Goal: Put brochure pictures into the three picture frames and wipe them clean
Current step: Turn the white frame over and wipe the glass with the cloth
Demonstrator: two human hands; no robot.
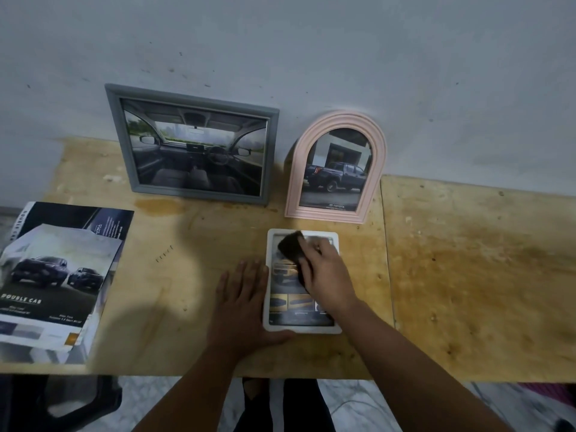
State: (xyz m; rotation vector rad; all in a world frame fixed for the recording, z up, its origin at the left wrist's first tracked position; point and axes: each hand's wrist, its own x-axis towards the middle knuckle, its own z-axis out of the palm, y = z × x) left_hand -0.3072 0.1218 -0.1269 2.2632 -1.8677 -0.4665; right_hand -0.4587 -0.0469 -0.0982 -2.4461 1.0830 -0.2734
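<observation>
A white picture frame [268,307] lies flat on the wooden table [467,275], holding a brochure picture of a yellow car. My right hand [325,269] grips a black cloth [291,248] and presses it on the frame's glass near the top. My left hand [246,304] lies flat on the table against the frame's left edge, thumb at its bottom corner. A grey frame [194,145] with a car-interior picture and a pink arched frame [336,166] with a pickup picture lean upright against the wall behind.
Car brochures [59,275] lie stacked at the table's left end. The wall runs right behind the standing frames. A dark chair part [78,403] shows below the table's front edge at left. The table's right half is bare stained wood.
</observation>
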